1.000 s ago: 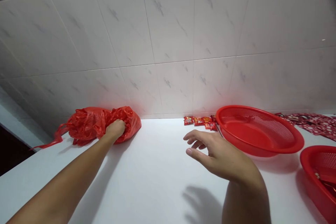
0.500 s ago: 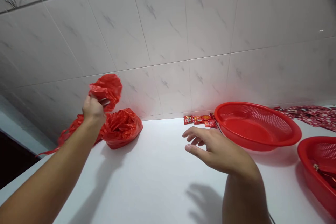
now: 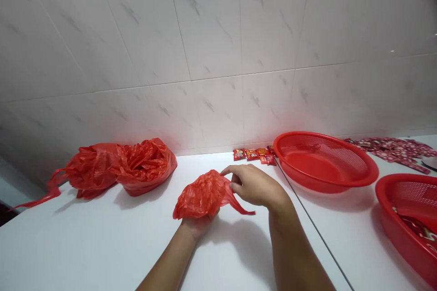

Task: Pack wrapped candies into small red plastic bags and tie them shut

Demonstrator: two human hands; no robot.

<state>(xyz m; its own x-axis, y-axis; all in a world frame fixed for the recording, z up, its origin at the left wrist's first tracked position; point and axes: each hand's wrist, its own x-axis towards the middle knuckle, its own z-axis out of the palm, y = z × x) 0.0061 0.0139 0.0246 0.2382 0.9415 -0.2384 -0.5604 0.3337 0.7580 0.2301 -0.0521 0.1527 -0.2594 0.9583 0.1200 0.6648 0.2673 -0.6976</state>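
Observation:
A crumpled red plastic bag (image 3: 203,195) is bunched between my hands at the middle of the table, with one handle strip trailing to the right. My left hand (image 3: 198,226) is under it, holding it from below. My right hand (image 3: 251,185) pinches the bag's upper edge from the right. Further left, a heap of red plastic bags (image 3: 123,168) lies against the wall, apart from both hands. Several small red snack packets (image 3: 254,154) stand in a row near the wall, just beyond my right hand.
A red mesh basket (image 3: 321,145) sits to the right of the packets, and a second one (image 3: 384,200) holding wrappers is at the right edge. Printed red packets (image 3: 392,149) lie along the wall. The white table (image 3: 102,241) meets a tiled wall (image 3: 205,54).
My left hand has carried the separated bag from above the heap to the table's middle. My right hand, open before, has moved down and closed on the bag.

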